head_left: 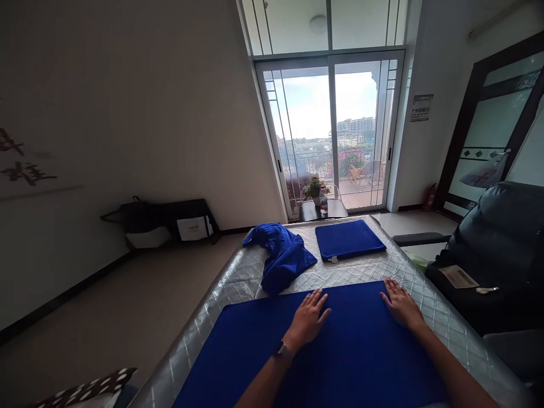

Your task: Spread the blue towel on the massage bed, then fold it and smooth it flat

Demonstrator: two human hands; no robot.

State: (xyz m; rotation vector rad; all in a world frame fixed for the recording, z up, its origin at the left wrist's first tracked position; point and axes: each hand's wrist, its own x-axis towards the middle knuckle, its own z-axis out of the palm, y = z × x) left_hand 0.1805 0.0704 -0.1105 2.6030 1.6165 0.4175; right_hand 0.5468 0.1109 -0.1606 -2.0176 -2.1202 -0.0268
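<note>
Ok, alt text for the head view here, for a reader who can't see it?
Both hands lie flat, palms down, on a spread blue cloth covering a quilted silver mattress: left hand, right hand. Beyond them lie a crumpled blue cloth and a folded blue cloth, before a glass balcony door.

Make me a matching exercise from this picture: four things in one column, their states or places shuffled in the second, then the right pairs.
1. Spread blue cloth
2. Folded blue cloth
3. Crumpled blue cloth
4. Water bottle

a. lying in a loose heap
b. standing on the small dark table
c. flat under left hand and right hand
d. neat rectangle, far end of mattress

Pairs: 1-c, 2-d, 3-a, 4-b
</note>
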